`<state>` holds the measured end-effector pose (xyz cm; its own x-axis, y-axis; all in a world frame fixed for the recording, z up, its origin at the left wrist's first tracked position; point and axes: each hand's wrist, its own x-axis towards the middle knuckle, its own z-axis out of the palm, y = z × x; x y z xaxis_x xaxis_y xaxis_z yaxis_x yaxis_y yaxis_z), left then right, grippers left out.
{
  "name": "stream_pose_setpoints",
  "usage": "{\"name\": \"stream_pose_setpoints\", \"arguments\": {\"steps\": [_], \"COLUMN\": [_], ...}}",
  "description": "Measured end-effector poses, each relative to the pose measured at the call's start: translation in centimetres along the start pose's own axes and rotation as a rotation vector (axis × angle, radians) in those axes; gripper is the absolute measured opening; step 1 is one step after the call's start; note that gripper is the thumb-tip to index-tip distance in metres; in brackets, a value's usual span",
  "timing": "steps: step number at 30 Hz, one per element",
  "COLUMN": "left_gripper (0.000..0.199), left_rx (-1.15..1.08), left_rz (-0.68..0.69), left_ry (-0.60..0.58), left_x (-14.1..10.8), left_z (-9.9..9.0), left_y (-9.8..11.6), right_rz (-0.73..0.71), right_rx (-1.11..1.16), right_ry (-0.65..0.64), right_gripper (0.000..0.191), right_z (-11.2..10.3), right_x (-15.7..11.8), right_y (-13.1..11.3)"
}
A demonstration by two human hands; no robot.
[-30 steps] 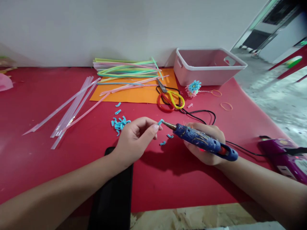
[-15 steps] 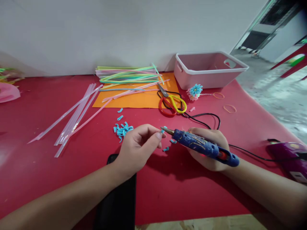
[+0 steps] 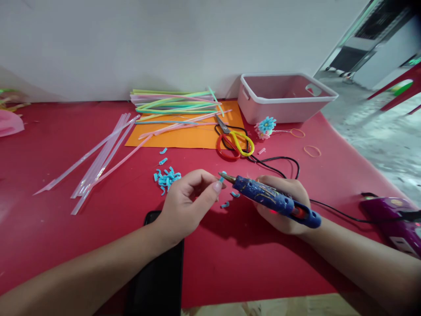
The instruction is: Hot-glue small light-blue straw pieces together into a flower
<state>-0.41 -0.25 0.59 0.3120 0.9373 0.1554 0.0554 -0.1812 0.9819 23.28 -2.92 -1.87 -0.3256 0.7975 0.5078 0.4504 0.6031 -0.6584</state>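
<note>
Between thumb and fingertips, my left hand (image 3: 190, 202) pinches a small blue piece of pipe cleaner or straw (image 3: 222, 176). My right hand (image 3: 283, 202) is wrapped round a blue hot glue gun (image 3: 263, 193). Its metal nozzle points left and meets or nearly meets the pinched piece; exact contact I cannot make out. Two curled blue pieces (image 3: 235, 194) lie on the table below the nozzle. A heap of similar blue pieces (image 3: 167, 177) lies just left of my left hand. Under my left wrist is a black phone (image 3: 161, 272), partly hidden.
Scissors (image 3: 235, 140) with red and yellow handles overlap an orange sheet (image 3: 177, 138) holding coloured strips (image 3: 177, 103). Pale pink strips (image 3: 101, 158) lie left. A pink bin (image 3: 279, 109) stands behind a flower piece (image 3: 265, 126). The black cord (image 3: 342, 213) runs near a purple device (image 3: 391, 215).
The whole view has shifted slightly. Both hands keep their holds, with the nozzle still at the small blue piece.
</note>
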Motion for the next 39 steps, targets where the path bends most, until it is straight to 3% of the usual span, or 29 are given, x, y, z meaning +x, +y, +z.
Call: {"name": "stream_pose_setpoints", "arguments": {"steps": [13, 20, 39], "left_gripper": [0.018, 0.015, 0.013], "left_rx": [0.024, 0.011, -0.01], "left_rz": [0.005, 0.018, 0.063], "left_ry": [0.045, 0.061, 0.031], "left_x": [0.0, 0.1, 0.01], "left_z": [0.03, 0.03, -0.02], "left_y": [0.1, 0.19, -0.14], "right_rz": [0.051, 0.01, -0.009], "right_rx": [0.005, 0.009, 0.038], "right_ry": [-0.009, -0.029, -0.056], "right_gripper": [0.013, 0.013, 0.011], "right_z": [0.26, 0.02, 0.09], "right_x": [0.08, 0.11, 0.28], "right_y": [-0.21, -0.36, -0.79]}}
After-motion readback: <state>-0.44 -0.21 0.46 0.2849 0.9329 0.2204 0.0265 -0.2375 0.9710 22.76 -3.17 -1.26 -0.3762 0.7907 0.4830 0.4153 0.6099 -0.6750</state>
